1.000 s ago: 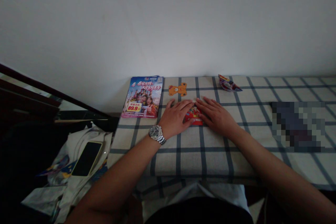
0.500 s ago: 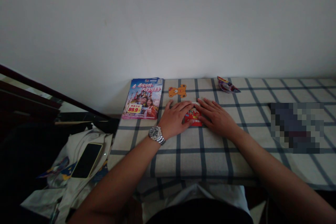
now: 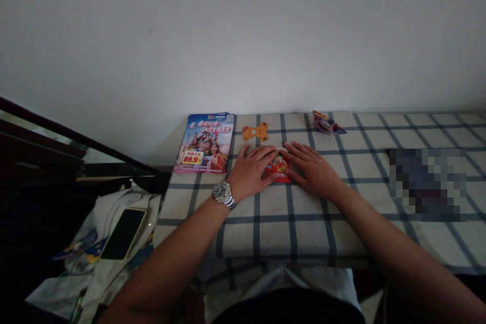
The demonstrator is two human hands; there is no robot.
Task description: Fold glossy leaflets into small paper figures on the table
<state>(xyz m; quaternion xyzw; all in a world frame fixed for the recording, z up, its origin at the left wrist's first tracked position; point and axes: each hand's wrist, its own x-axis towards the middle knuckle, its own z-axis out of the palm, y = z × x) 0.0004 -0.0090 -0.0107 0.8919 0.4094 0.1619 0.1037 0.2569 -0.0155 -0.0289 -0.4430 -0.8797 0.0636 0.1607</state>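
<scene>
A small piece of red printed paper lies on the checked cloth between my hands, partly covered by them. My left hand rests flat on its left side, fingers stretched out and thumb pointing right, a metal watch on the wrist. From the right, my right hand lies over the paper's other edge, its fingers extended and apart. Up and left of my left hand is a stack of printed flyers. An orange bear figure lies just beyond my left fingertips.
A folded flyer stands near the wall at the back. Toward the right is a pixelated dark item. On white bags left of the table lies a phone. A dark rail slopes along the left, and the wall bounds the table.
The view has shifted slightly. My right hand has drawn a little away from my left, so more of the red paper shows between them.
</scene>
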